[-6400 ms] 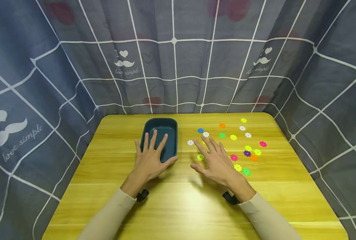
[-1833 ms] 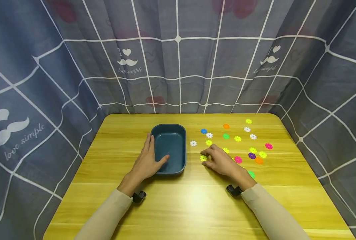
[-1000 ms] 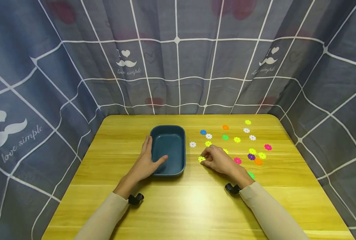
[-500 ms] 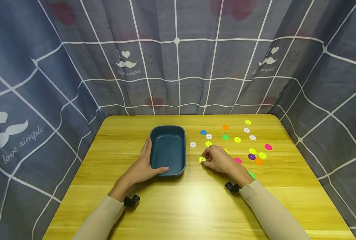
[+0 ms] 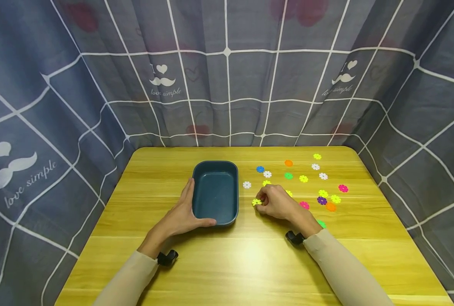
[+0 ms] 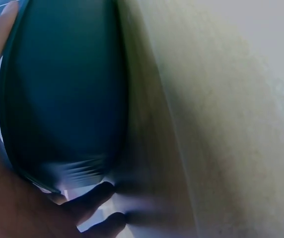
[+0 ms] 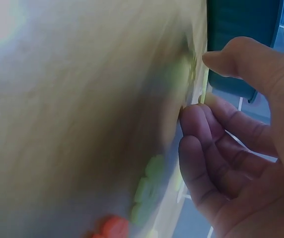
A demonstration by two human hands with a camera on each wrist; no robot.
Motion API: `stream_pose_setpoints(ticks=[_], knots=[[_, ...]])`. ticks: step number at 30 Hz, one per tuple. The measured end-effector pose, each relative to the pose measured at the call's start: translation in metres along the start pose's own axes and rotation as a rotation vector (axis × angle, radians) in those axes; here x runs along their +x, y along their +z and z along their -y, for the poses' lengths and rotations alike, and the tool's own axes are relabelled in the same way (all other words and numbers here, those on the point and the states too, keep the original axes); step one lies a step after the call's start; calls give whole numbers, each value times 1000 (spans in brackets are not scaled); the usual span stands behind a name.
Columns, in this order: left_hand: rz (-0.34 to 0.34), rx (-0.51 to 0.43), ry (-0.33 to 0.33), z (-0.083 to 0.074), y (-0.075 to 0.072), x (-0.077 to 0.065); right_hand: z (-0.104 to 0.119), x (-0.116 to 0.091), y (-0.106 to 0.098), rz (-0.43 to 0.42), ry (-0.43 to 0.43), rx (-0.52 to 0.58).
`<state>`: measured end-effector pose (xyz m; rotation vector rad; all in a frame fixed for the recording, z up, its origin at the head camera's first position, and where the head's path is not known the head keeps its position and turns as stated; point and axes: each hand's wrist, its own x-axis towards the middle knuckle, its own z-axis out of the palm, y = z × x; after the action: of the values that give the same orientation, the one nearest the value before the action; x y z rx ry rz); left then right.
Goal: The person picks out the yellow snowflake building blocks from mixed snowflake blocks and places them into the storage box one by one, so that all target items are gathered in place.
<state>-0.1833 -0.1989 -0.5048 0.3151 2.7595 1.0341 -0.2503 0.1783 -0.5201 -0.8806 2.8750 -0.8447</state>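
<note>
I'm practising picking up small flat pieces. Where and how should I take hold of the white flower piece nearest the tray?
I'd pinch the white flower piece by its near and far edges, coming from above and the right: it lies flat, so its petalled rim offers the likeliest purchase, and the tray stands to its left.

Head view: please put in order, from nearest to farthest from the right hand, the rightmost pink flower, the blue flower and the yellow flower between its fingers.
From the right hand:
1. Yellow flower: pinched at its fingertips.
2. Blue flower: beyond the hand.
3. Pink flower: off to the right.
</note>
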Motion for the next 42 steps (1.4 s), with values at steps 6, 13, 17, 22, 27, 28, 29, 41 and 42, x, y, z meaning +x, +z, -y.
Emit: stream_pose_setpoints(ticks=[6, 13, 17, 22, 27, 28, 29, 41, 42], knots=[[-20, 3, -5, -1, 1, 0, 3, 6, 0, -7, 14, 21], [-27, 16, -18, -1, 3, -1, 12, 14, -3, -21, 20, 45], [-33, 25, -20, -1, 3, -1, 17, 21, -5, -36, 15, 37], [-26, 11, -32, 1, 4, -1, 23, 29, -8, -58, -14, 54], [-11, -14, -42, 2, 5, -1, 29, 37, -11, -83, -49, 73], [-9, -18, -45, 2, 5, -1, 30, 39, -12, -86, -52, 75], [-7, -21, -47, 2, 5, -1, 31, 40, -12, -88, -53, 74], [-4, -49, -50, 2, 6, 0, 48, 62, -20, -107, -61, 41], [-3, -53, -50, 2, 5, 0, 50, 64, -21, -107, -67, 39]])
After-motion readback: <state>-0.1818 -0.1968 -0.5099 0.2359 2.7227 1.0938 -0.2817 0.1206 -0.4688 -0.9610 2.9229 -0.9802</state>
